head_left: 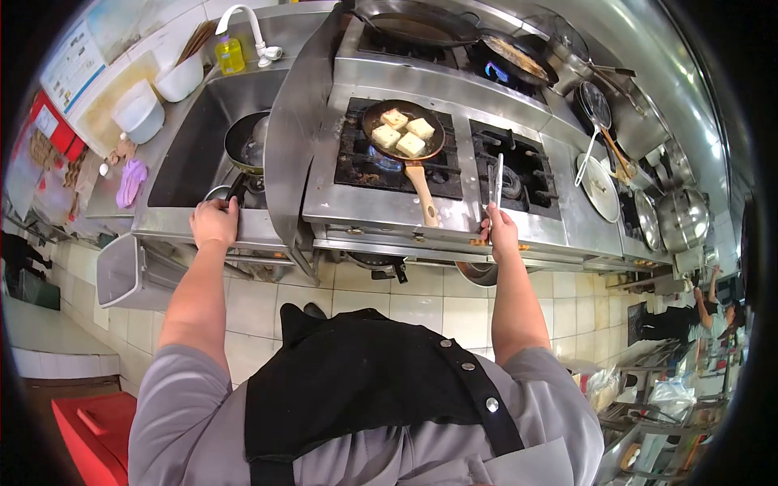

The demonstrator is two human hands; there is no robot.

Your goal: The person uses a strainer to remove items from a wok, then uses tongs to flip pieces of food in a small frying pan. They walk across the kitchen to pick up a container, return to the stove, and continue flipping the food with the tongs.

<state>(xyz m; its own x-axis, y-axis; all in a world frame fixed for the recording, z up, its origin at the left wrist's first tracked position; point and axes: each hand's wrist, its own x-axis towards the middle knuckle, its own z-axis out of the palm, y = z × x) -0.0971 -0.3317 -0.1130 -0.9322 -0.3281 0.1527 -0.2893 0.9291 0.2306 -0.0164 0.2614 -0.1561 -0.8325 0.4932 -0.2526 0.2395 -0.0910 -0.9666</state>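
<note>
My left hand [215,223] is at the front edge of the sink, its fingers closed on the black handle of a small frying pan [239,146] that rests in the basin. In my right hand [502,231] is a pair of metal tongs [498,182], pointing up over the right front burner [515,174]. To the left of the tongs, a small pan [373,121] with a wooden handle [421,196] sits on a burner with a blue flame under it. Several pale, partly browned blocks of food [411,145] lie inside that pan.
A metal divider [300,121] stands between sink [174,162] and stove. At the back are a wok [417,20] and a pan of food [515,57] over a flame. Pots and a white plate [597,190] stand right. A grey bin [121,271] is below left; another person [689,320] is far right.
</note>
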